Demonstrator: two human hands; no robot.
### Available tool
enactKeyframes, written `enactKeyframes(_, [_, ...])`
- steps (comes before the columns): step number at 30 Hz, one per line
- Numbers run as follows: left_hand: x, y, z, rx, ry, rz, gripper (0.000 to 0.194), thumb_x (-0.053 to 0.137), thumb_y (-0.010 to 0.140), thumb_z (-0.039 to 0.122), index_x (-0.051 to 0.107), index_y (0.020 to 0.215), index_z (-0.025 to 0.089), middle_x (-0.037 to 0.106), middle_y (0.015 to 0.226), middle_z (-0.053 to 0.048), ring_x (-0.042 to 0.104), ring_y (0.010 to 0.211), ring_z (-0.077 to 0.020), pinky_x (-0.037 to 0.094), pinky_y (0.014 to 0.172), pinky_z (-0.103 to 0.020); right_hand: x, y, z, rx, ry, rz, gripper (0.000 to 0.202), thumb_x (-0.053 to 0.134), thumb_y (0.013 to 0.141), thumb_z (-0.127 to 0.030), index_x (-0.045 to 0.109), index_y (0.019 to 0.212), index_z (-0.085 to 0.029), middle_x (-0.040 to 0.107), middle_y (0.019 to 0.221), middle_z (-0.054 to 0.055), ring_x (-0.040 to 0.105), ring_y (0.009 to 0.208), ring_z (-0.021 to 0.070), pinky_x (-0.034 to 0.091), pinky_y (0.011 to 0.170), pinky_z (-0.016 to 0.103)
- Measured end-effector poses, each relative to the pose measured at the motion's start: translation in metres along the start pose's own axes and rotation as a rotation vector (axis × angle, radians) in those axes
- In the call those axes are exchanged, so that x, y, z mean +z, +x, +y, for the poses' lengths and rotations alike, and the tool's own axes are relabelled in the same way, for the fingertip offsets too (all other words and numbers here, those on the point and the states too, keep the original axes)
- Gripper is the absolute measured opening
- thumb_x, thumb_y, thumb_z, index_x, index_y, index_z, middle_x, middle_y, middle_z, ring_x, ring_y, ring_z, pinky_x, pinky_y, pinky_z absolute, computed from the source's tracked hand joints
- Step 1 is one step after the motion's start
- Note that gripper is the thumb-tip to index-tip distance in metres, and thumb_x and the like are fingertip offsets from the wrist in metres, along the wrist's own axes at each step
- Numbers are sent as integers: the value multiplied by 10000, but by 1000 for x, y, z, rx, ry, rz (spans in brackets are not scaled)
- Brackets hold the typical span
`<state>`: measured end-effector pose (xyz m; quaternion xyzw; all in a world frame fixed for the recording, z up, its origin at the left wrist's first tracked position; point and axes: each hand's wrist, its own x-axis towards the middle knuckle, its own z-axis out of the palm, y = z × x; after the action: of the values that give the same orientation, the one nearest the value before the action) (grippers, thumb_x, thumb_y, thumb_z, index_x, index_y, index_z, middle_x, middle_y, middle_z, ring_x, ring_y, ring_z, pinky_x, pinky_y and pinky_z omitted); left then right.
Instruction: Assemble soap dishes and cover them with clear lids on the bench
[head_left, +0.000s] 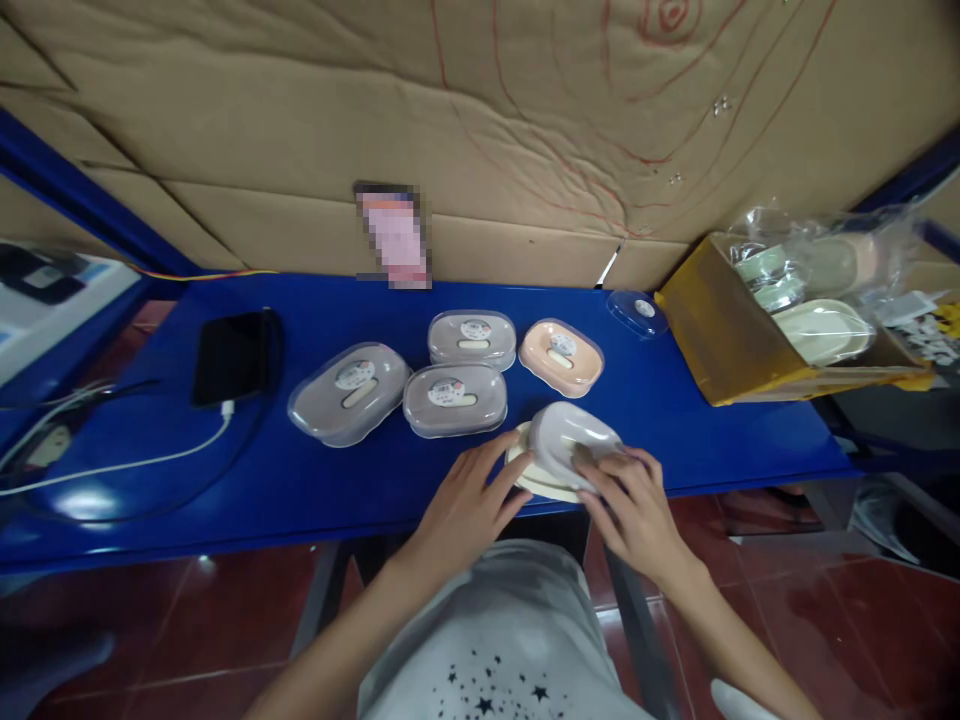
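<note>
1. Head view: cardboard sheets marked with red lines back a blue surface [675,420], seen from above by a seated person.
2. At the near edge of the surface sits a cream soap dish [541,478] with a clear lid [574,440] resting tilted on top of it, not seated flat.
3. The left hand [465,505] lies at the left end of the soap dish, fingers spread and touching its rim, the grip loose rather than closed.
4. The right hand [634,500] curls over the right end of the lid, fingertips pressing on it, so the grip is grasping the lid.
5. Behind the soap dish stand four finished boxes: three grey lidded boxes [455,398] and one peach lidded box [562,357].
6. Behind and to the right of the soap dish lies one spare clear lid [637,311], then one yellow carton [720,330] of bagged dishes.
7. Far left of the soap dish lie one black phone [232,355] and one white cable [135,462].
8. Risk, as a judgement: the soap dish overhangs the near edge, so uneven pressing on the tilted lid could tip it to the floor.
</note>
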<state>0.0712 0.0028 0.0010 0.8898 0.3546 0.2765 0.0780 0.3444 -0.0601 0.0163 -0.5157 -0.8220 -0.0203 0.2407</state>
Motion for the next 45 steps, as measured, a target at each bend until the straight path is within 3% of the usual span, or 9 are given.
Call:
enactKeyframes(5, [-2,-3,-1,25,13,1,412,583,1124,294,546,1527,220,491,1673,-170,553,1509,-318,588,1160,-496,6,12,-10,-117,15,-94,535,581,1089,-202,494,1613,-272,719,1445,88,584,1465,301,351,1276,602])
enactKeyframes(11, [-7,-6,-6,85,55,-68,348,613,1108,256,618,1453,217,585,1622,-95,522,1536,-295,551,1210,-489,5,12,-5,-263,24,-162,523,567,1116,-238,481,1632,-248,687,1528,81,602,1467,273,345,1313,608])
enactKeyframes(15, [-10,-8,-8,67,44,-47,320,664,1081,290,652,1393,219,618,1579,-106,558,1476,-350,571,1151,-546,-11,45,75,-81,103,59,424,504,1139,-342,584,1554,-316,726,1461,69,663,1388,273,537,1170,532])
enactKeyframes(20, [-17,-10,-11,23,-153,-56,322,652,1071,258,642,1393,239,591,1565,-115,532,1475,-330,548,1174,-547,-4,115,209,274,-63,166,765,621,1014,-685,600,1513,-106,585,1550,281,478,1524,440,365,1223,705])
enactKeyframes(24, [-19,-10,-13,-45,-278,-65,333,632,1067,207,626,1393,274,566,1574,-90,503,1497,-300,521,1215,-524,11,133,243,327,-60,166,883,684,884,-800,653,1443,-117,682,1282,212,658,1263,350,450,1177,617])
enactKeyframes(29, [-17,-10,-16,-141,-398,-76,481,707,1043,247,540,1490,311,584,1557,-77,508,1495,-291,500,1239,-535,0,84,199,341,-8,188,657,786,899,-658,736,1359,-193,675,1276,163,698,1188,296,558,1112,455])
enactKeyframes(35, [-15,-13,-17,-197,-443,-70,643,714,1044,272,425,1606,391,454,1690,-80,484,1547,-308,481,1260,-541,-11,3,77,335,89,235,466,631,1071,-437,632,1512,-287,694,1431,133,678,1331,344,603,1080,566])
enactKeyframes(40, [-13,-13,-18,-222,-492,-59,817,729,1038,310,260,1695,434,365,1744,-91,438,1591,-332,463,1279,-553,1,12,-1,-52,233,-52,639,674,1053,-297,475,1655,-374,554,1642,94,524,1525,351,534,1197,601])
enactKeyframes(45, [-10,-15,-22,-211,-480,-56,839,748,1028,309,265,1695,472,406,1711,-65,453,1575,-319,443,1295,-553,7,39,-7,-215,121,-120,726,636,1075,-246,333,1723,-371,486,1710,78,420,1609,339,470,1258,637])
